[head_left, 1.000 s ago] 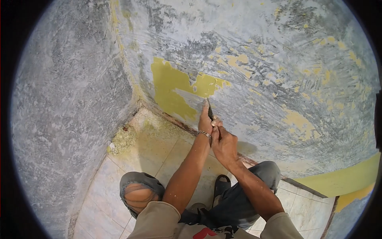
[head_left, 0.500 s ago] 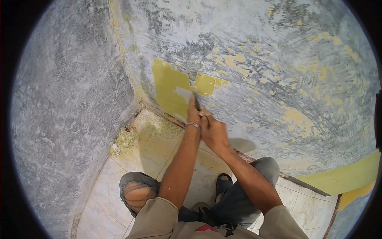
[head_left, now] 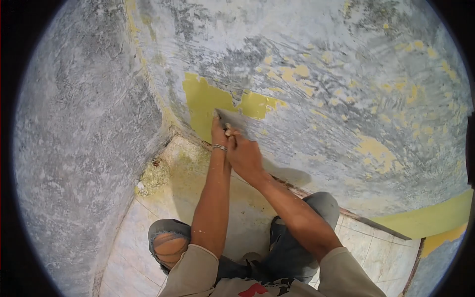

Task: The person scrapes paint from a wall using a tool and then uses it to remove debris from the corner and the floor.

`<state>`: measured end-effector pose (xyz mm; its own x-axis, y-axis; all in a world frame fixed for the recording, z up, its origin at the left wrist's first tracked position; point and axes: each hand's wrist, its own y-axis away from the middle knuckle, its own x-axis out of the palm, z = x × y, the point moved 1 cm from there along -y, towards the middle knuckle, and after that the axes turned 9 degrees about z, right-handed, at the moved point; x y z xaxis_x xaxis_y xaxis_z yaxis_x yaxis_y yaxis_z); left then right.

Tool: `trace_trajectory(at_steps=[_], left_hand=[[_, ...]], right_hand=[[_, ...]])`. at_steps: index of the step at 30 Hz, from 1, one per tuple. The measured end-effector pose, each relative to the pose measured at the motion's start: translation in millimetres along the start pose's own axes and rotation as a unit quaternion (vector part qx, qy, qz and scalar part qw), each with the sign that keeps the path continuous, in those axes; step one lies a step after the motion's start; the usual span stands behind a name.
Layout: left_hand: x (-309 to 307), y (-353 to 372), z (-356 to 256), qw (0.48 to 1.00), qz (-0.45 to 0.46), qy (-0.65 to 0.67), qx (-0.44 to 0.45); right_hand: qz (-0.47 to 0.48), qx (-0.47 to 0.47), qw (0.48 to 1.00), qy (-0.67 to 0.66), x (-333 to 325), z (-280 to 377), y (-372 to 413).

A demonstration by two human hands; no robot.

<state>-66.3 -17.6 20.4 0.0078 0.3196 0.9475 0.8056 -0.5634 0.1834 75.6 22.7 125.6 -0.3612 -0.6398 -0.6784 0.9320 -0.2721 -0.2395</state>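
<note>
Both my hands are together on a scraper (head_left: 222, 118), its dark blade against the wall (head_left: 316, 138) at the lower part of a yellow-green paint patch (head_left: 202, 98). My left hand (head_left: 218, 132), with a bracelet at the wrist, is closed along the tool near the blade. Just to its right, my right hand (head_left: 246, 154) is wrapped around the handle end, and a pale bit of it shows between the hands. Most of the handle is hidden by my fingers. The patch has ragged edges, with grey-white bare wall around it.
A rough grey wall (head_left: 84, 123) meets the scraped wall in a corner on the left. Crumbly debris (head_left: 154, 175) lies at the corner's foot. My bent knees are over the tiled floor (head_left: 131, 247). A yellow-green strip (head_left: 430, 215) runs along the lower right.
Both hands and the scraper have moved left along the wall, the blade now further into the patch. Beneath its middle, more grey wall shows.
</note>
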Motion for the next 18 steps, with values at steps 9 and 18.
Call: trace_trajectory(at_steps=[9, 18], left_hand=[[36, 31, 48, 0.992, 0.018, -0.120, 0.045], [96, 75, 103, 0.998, -0.039, -0.042, -0.032]], right_hand=[[-0.016, -0.001, 1.000, 0.012, -38, -5, 32], [-0.019, 0.058, 0.997, 0.038, -80, -19, 69]])
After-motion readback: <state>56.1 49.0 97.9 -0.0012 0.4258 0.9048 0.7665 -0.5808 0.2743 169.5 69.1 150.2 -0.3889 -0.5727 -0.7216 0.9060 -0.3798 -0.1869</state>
